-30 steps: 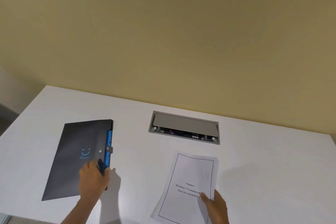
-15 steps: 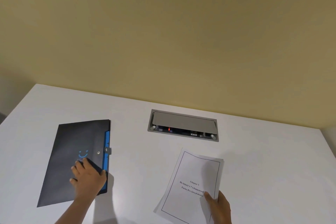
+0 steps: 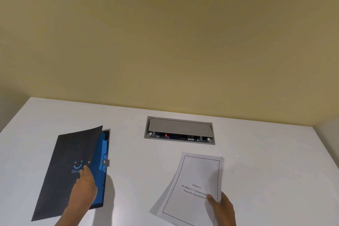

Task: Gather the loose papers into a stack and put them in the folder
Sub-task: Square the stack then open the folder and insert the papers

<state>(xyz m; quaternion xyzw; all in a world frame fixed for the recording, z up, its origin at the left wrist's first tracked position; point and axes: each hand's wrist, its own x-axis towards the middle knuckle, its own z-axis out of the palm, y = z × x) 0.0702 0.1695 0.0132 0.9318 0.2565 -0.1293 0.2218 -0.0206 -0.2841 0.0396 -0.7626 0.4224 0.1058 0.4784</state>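
Observation:
A dark folder (image 3: pixel 62 174) with a blue smiley logo lies on the left of the white table (image 3: pixel 132 170). My left hand (image 3: pixel 85 187) grips the right edge of its front cover and holds it lifted, so the blue dividers (image 3: pixel 102 150) inside show. On the right, a stack of white papers (image 3: pixel 196 176) with a printed title page is raised a little off the table. My right hand (image 3: pixel 222 209) pinches the stack's lower right corner, thumb on top.
A grey cable and socket hatch (image 3: pixel 179 130) is set into the table behind the papers, its lid partly raised. A yellow wall rises right behind the table. The table's left and right edges show at the frame sides.
My left hand has taken the folder's cover edge and lifted it, exposing the blue dividers. The paper stack has shifted slightly in my right hand.

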